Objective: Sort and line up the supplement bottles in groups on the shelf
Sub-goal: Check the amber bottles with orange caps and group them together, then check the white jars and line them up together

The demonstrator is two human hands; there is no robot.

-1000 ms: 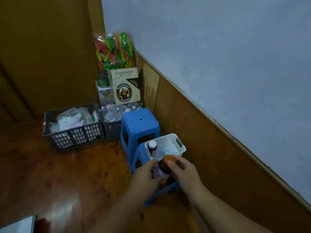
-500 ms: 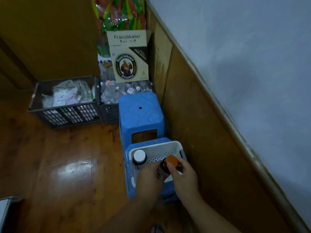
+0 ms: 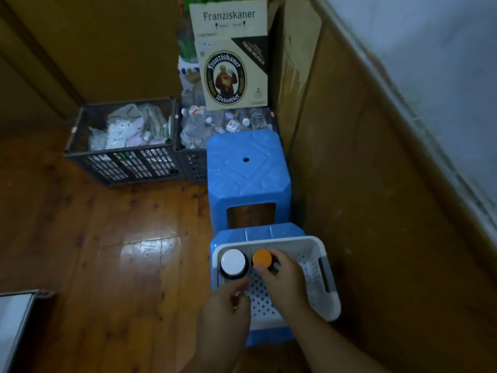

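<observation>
Two supplement bottles — white-capped (image 3: 233, 262) and orange-capped (image 3: 262, 258) — stood side by side in the white basket (image 3: 320, 289); right hand (image 3: 285, 278) pinched the orange-capped one, left hand (image 3: 228, 305) loosely curled, empty; no shelf visible — sorting seemingly barely begun.

Two bottles stand in one white basket (image 3: 320, 246) — a white-capped bottle (image 3: 233, 262) and an orange-capped bottle (image 3: 262, 258). Two blue stools (image 3: 247, 168), one behind the other. Two dark crates (image 3: 126, 160) side by side. One beer carton (image 3: 232, 55). Two hands — the left hand (image 3: 226, 310) and the right hand (image 3: 282, 278). The clear plastic bottles (image 3: 212, 125) heaped in the second crate are too jumbled to count, perhaps a dozen.
</observation>
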